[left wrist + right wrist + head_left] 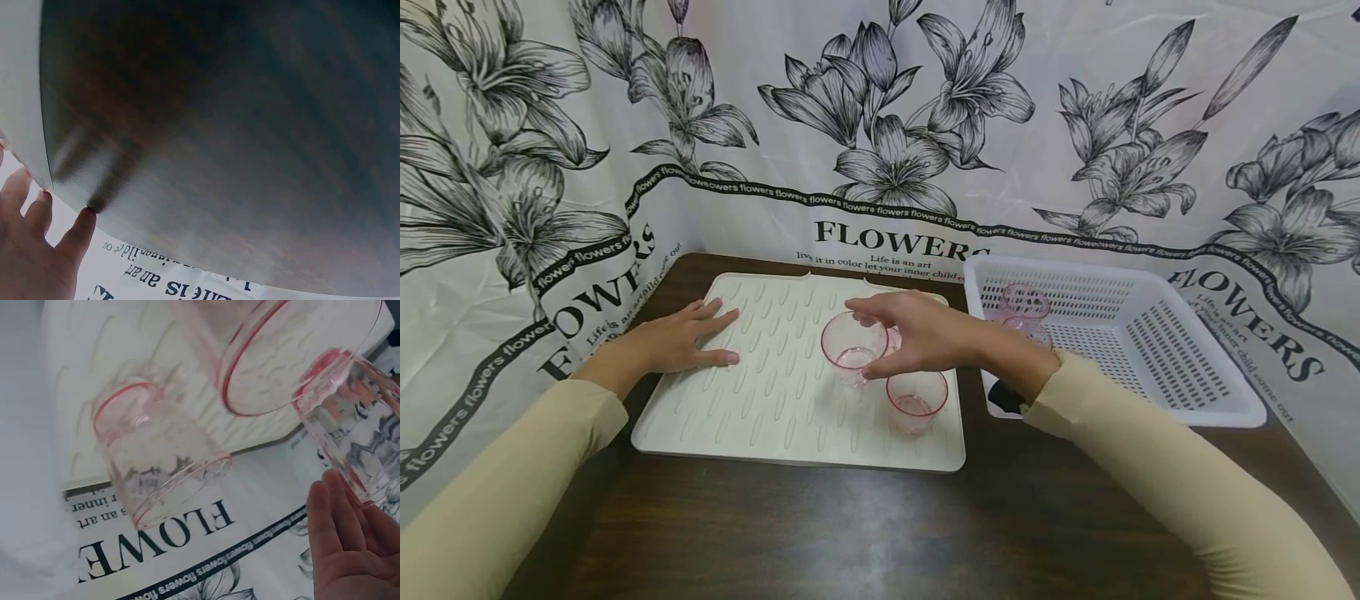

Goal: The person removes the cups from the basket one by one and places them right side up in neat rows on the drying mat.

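My right hand [917,332] holds a clear pink-rimmed glass [842,354] over the white draining mat [760,400], thumb at the near side and fingers at the far side. In the right wrist view the fingers [340,519] lie against this glass [350,434]. A second pink-rimmed glass [917,404] stands on the mat nearer the front right. Behind the hand, a third glass [162,462] stands mostly hidden from the head view. My left hand [681,340] rests with spread fingers on the mat's left edge.
A white slotted basket [1195,358] stands right of the mat, with pink-rimmed glasses [1026,302] at its left end. Beneath lies a dark wooden table [820,533]. A flower-printed sheet [737,225] hangs behind and along the sides.
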{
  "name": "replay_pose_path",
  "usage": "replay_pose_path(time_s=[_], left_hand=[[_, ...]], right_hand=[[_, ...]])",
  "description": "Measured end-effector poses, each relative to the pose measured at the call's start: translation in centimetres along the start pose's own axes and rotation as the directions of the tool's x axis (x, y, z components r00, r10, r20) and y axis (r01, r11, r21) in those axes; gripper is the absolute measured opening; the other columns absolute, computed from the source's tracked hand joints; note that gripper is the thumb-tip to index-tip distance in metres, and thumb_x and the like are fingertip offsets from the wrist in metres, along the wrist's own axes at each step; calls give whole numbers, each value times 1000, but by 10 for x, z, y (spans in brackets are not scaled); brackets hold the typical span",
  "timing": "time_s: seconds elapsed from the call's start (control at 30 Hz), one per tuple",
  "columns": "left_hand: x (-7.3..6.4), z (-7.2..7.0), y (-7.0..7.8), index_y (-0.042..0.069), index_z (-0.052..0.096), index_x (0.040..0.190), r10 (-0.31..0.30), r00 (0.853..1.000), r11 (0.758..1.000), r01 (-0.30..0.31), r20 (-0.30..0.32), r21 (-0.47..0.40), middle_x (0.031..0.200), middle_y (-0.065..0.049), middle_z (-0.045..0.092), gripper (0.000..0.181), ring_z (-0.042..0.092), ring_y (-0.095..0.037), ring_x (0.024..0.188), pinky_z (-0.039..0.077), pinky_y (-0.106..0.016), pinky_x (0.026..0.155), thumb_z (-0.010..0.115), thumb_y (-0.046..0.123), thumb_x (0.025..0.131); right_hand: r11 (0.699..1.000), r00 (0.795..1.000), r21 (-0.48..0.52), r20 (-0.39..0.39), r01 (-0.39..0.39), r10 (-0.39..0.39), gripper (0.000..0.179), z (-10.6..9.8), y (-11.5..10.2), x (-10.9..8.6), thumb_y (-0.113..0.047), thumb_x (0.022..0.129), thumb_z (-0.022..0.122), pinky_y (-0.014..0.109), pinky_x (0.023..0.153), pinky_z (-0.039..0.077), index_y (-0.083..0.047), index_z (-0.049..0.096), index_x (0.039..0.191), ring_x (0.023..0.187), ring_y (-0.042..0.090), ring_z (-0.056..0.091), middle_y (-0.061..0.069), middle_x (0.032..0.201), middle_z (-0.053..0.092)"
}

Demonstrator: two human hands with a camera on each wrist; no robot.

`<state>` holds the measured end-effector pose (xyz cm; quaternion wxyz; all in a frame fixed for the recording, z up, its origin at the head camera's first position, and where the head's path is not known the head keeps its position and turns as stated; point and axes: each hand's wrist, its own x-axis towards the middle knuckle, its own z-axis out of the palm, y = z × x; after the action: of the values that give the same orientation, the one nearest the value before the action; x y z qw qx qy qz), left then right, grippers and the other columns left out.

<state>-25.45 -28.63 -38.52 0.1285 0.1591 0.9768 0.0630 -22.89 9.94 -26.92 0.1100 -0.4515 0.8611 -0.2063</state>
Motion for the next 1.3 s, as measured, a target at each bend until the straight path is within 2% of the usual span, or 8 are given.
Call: replay_pose_path(time_s=[0.17,0.57,0.83,1.07,1.3], left_hand=[[1,1,-1,12,28,157,4,1000,1000,-4,2,0,163,-25,14,98,11,-51,146,25,-77,102,50,76,87],[0,0,0,12,28,157,5,1000,1000,-5,-1,-5,163,-24,15,97,11,-51,147,24,-77,102,51,75,87],[-2,-1,1,12,28,157,10,1000,1000,-10,-2,-10,162,-25,15,97,11,-51,147,25,-77,102,51,75,87],[-1,0,-1,11,29,157,35,999,999,-35,-9,-2,162,-26,16,95,13,-52,146,26,-75,103,52,72,89],[0,0,-2,12,28,157,30,1000,1000,-30,-7,2,162,-25,16,95,13,-52,146,26,-76,102,52,73,88]], right_hand=[[1000,999,21,45,-6,5,84,6,-5,7,-36,84,79,34,103,45,-4,40,151,125,19,58,9,138,60],[998,980,-65,196,-5,17,81,24,-13,18,-28,92,72,35,104,43,1,30,154,124,26,53,16,141,50],[994,973,-107,226,-22,46,80,35,-12,21,-31,92,72,34,101,45,-2,31,155,124,24,53,15,145,47],[996,971,-87,237,-19,39,79,39,-9,22,-28,92,72,35,100,45,0,31,154,121,26,54,18,143,48],[997,971,-72,237,-17,34,78,37,-6,21,-28,90,73,34,104,43,0,35,152,124,25,54,18,138,52]])
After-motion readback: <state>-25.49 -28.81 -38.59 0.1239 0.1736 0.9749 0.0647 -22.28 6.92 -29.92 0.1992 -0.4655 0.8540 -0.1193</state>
